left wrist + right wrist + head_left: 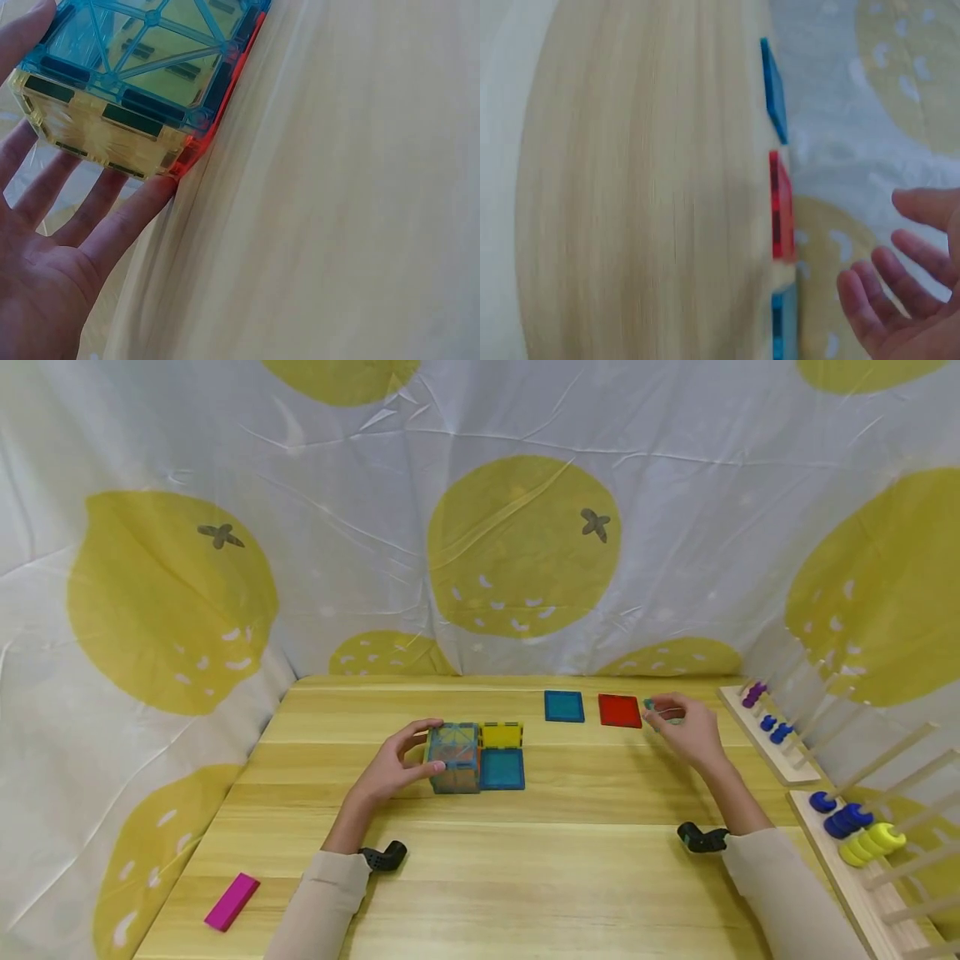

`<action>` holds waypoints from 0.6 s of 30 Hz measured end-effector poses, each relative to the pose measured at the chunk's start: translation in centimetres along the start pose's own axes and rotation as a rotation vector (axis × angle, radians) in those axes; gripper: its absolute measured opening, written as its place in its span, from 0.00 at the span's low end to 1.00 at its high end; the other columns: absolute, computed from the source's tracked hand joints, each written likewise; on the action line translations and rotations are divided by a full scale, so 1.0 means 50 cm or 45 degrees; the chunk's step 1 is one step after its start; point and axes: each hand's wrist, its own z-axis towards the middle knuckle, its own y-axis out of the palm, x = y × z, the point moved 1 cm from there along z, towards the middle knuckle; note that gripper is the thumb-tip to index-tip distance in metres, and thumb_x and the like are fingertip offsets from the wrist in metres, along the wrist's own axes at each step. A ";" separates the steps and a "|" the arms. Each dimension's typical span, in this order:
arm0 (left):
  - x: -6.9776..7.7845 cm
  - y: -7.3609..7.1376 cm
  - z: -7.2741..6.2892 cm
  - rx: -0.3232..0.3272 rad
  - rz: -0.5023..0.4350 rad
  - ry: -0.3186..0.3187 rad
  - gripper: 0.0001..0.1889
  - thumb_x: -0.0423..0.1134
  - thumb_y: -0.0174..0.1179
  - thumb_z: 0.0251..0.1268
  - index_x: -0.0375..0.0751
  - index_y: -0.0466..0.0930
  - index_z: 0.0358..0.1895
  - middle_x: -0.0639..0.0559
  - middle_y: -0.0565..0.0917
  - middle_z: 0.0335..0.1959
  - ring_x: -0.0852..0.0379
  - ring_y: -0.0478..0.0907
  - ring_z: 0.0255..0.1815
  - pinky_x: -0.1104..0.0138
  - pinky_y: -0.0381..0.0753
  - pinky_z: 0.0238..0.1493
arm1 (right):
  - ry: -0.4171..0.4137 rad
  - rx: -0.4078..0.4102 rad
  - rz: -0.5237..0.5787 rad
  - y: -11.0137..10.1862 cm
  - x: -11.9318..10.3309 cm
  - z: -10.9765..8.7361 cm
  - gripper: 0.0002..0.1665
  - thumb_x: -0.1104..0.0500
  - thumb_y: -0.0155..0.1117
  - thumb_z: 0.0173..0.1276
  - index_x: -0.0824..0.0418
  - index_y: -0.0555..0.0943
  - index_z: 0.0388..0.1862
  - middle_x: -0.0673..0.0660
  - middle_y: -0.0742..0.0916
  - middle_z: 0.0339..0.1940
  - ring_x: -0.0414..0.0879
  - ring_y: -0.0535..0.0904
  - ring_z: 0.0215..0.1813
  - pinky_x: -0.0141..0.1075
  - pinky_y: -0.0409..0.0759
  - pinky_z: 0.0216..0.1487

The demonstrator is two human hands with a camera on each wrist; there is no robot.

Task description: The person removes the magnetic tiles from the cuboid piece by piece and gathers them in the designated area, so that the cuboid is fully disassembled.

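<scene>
A small cube of see-through magnetic tiles [455,777] stands mid-table, blue on top in the left wrist view, with yellow and red sides. My left hand [392,766] grips it from the left, thumb at the near side and fingers at the far side. Joined to the cube's right are a flat blue tile [502,769] and an upright yellow tile [501,735]. Over at the back right, my right hand [692,729] hovers above a blue-green tile [783,322], partly hidden in the head view. Its fingers are loosely bent and apart, with nothing between them in the right wrist view.
A red tile [620,711] and another blue tile [564,706] lie flat at the back. Two wooden peg racks [802,774] with coloured rings line the right edge. A magenta block [232,902] lies front left. A lemon-print curtain [360,560] hangs behind the table.
</scene>
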 end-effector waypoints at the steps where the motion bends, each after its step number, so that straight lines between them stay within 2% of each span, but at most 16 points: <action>1: -0.001 -0.001 0.000 -0.004 0.005 -0.003 0.34 0.36 0.69 0.69 0.52 0.68 0.76 0.48 0.64 0.80 0.30 0.55 0.81 0.35 0.73 0.66 | -0.023 -0.022 0.013 0.007 -0.007 -0.001 0.28 0.46 0.66 0.75 0.65 0.81 0.63 0.67 0.87 0.54 0.62 0.84 0.53 0.32 0.81 0.45; 4: 0.000 -0.003 -0.002 -0.011 0.016 -0.006 0.34 0.37 0.69 0.68 0.53 0.68 0.75 0.49 0.64 0.79 0.30 0.55 0.80 0.35 0.74 0.66 | -0.066 -0.086 0.062 0.033 -0.032 -0.005 0.29 0.45 0.68 0.74 0.62 0.81 0.63 0.66 0.87 0.56 0.61 0.84 0.54 0.33 0.83 0.45; 8: 0.005 -0.004 -0.004 -0.008 0.018 -0.018 0.34 0.38 0.70 0.68 0.56 0.69 0.75 0.52 0.65 0.79 0.32 0.57 0.80 0.37 0.76 0.65 | -0.103 -0.201 0.172 0.070 -0.071 -0.013 0.30 0.44 0.70 0.72 0.60 0.80 0.65 0.64 0.85 0.61 0.60 0.85 0.58 0.47 0.87 0.53; 13: 0.009 -0.003 -0.005 -0.036 0.024 -0.002 0.34 0.38 0.70 0.67 0.57 0.69 0.74 0.52 0.66 0.78 0.33 0.60 0.78 0.40 0.79 0.63 | -0.155 -0.332 0.345 0.119 -0.110 -0.020 0.27 0.48 0.71 0.72 0.56 0.80 0.66 0.65 0.83 0.64 0.60 0.82 0.63 0.55 0.82 0.62; 18: 0.006 -0.002 -0.004 -0.067 0.018 0.012 0.34 0.37 0.70 0.68 0.54 0.69 0.75 0.50 0.66 0.78 0.34 0.62 0.77 0.45 0.82 0.61 | -0.193 -0.408 0.418 0.167 -0.141 -0.026 0.28 0.50 0.72 0.71 0.59 0.80 0.66 0.66 0.83 0.64 0.61 0.81 0.63 0.58 0.80 0.64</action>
